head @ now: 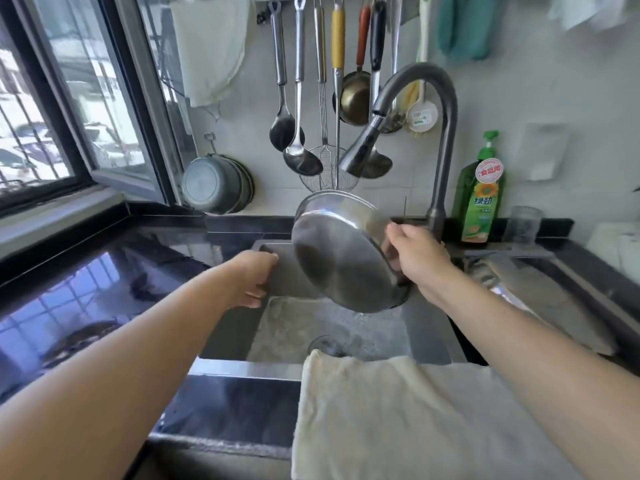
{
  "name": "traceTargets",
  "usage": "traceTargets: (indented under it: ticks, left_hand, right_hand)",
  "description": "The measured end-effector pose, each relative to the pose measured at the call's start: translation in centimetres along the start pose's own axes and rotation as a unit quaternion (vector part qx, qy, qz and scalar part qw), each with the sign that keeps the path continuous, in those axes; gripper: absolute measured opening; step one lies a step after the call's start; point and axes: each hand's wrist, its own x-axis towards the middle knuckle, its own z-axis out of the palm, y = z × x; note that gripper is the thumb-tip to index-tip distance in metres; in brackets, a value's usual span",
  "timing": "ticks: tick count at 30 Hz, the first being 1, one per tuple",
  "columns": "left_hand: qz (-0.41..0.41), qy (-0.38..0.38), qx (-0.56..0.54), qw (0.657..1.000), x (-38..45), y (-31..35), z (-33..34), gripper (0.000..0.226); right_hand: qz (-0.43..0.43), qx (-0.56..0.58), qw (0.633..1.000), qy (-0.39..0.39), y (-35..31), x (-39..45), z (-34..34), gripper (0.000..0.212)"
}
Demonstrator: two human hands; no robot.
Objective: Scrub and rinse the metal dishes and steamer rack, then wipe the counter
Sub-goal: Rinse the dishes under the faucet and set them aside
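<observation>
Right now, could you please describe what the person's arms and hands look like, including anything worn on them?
Both forearms are bare as far as the picture shows, with no sleeves in view. The left hand and the right hand wear no gloves, and no watch, bracelet or ring shows.

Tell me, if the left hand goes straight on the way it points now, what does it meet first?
Probably the tilted metal dish that the right hand holds over the sink. The left hand is close beside it, though depth is unclear.

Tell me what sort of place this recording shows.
Most likely a home kitchen, at the washing-up spot: a steel sink under a grey gooseneck tap, ladles and skimmers hanging on the tiled wall, and a green dish-soap bottle on the counter.
</observation>
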Motion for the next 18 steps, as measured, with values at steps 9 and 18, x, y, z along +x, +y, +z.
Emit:
traceTargets:
  ticks: [9, 18]
  left_hand:
    - [0.084, 0.138, -0.018, 0.987, 0.5, -8.7, 4.8, 0.034]
    - [0.062, 0.066, -0.051, 0.995, 0.2, -5.3, 7.1, 0.035]
  right_hand:
    - [0.038, 0.017, 0.997, 0.07, 2.6, -2.5, 0.5, 0.057]
    - [0.074, 0.11, 0.989, 0.067, 0.1, -1.6, -4.1, 0.043]
